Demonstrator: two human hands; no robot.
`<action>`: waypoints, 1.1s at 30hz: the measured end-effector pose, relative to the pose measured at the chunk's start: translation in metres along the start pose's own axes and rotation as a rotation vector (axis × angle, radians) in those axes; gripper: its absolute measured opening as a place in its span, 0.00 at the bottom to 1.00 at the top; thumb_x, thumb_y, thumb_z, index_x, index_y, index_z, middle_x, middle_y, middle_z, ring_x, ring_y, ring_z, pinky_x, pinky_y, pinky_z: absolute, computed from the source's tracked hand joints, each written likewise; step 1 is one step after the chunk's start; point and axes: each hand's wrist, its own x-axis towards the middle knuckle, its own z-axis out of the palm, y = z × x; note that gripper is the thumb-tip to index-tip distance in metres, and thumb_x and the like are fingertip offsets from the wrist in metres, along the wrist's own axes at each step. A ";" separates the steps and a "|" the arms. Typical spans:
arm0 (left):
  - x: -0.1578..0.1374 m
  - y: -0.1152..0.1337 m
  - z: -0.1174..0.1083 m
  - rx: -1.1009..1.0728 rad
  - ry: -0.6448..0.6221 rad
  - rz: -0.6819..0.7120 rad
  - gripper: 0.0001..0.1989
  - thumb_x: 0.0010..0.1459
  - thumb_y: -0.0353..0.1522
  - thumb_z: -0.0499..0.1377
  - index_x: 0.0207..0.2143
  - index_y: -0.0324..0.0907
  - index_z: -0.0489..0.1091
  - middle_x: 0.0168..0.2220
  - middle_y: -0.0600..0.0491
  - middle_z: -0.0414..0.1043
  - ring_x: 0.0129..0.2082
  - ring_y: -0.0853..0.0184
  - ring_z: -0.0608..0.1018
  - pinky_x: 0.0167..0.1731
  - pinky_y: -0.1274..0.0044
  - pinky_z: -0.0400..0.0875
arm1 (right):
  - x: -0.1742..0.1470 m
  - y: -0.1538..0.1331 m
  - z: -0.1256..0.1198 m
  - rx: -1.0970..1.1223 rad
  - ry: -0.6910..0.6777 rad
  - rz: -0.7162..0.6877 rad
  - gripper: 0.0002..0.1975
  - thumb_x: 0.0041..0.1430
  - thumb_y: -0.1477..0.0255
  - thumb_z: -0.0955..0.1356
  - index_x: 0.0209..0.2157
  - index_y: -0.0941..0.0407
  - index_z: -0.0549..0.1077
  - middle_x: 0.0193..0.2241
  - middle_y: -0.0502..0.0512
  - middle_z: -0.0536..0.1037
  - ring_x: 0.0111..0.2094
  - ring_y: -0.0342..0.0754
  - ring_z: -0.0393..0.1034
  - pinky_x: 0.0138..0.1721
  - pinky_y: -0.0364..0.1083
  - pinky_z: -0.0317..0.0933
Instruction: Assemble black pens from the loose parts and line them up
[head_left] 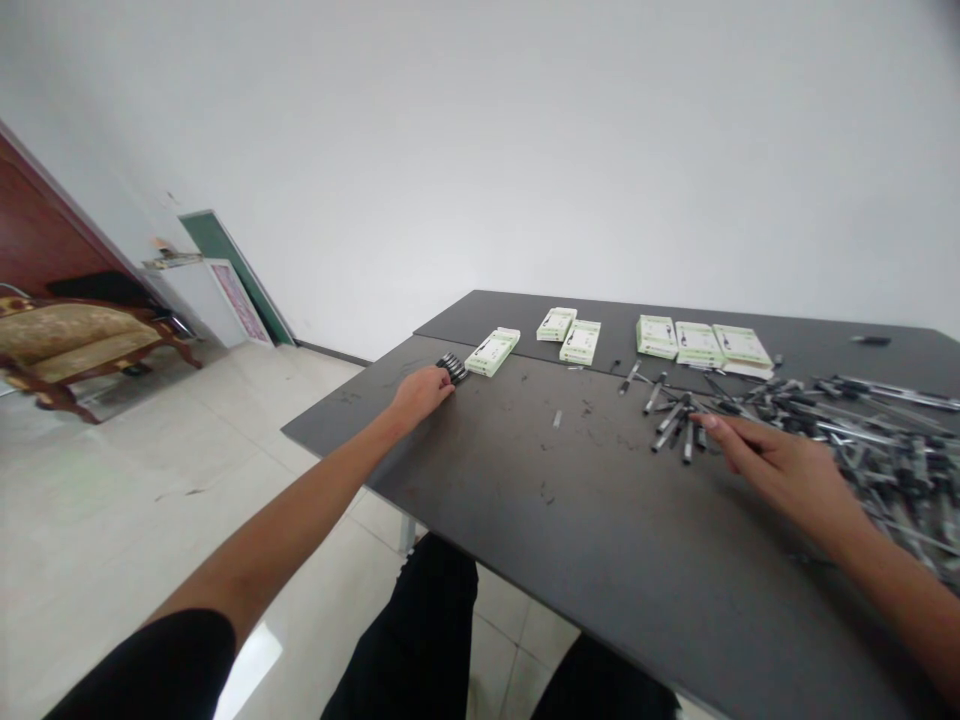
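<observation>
My left hand [424, 395] is closed around a bundle of pens [452, 366] near the table's left end. Only the dark-and-clear ends of these pens stick out past my fingers. Just beyond them lies a pale green and white pen box [493, 352]. On the right, my right hand [784, 470] has its thumb and forefinger pinched at a pen among a loose cluster of pens [664, 430]. Its other fingers are partly hidden. A large heap of clear pens with black caps [900, 450] spreads beside and behind this hand.
Two pen boxes [580, 342] lie at the table's back middle, with several more boxes [699, 343] to their right. A small clear strip [557, 419] rests on the dark table [510, 470]. A wall stands behind; a carved bench [82, 340] is far left.
</observation>
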 end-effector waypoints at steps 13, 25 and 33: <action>0.006 0.006 0.010 -0.019 0.069 -0.052 0.18 0.72 0.39 0.64 0.60 0.41 0.73 0.58 0.44 0.76 0.52 0.56 0.81 0.51 0.60 0.81 | 0.002 0.005 0.005 0.016 0.025 -0.040 0.32 0.62 0.45 0.65 0.51 0.51 0.88 0.48 0.54 0.88 0.53 0.67 0.82 0.52 0.54 0.73; -0.016 0.005 0.020 -0.013 0.176 -0.020 0.17 0.73 0.39 0.63 0.57 0.41 0.74 0.56 0.45 0.77 0.50 0.58 0.82 0.50 0.62 0.81 | -0.001 0.003 0.002 0.003 0.019 -0.063 0.26 0.67 0.50 0.67 0.52 0.51 0.88 0.47 0.56 0.89 0.50 0.66 0.84 0.52 0.53 0.74; -0.013 0.018 0.014 0.014 0.256 0.033 0.17 0.74 0.43 0.57 0.55 0.44 0.75 0.54 0.42 0.76 0.52 0.54 0.80 0.48 0.70 0.76 | 0.003 0.012 0.005 0.026 0.075 -0.094 0.26 0.68 0.48 0.67 0.52 0.49 0.87 0.45 0.55 0.89 0.47 0.62 0.85 0.48 0.53 0.75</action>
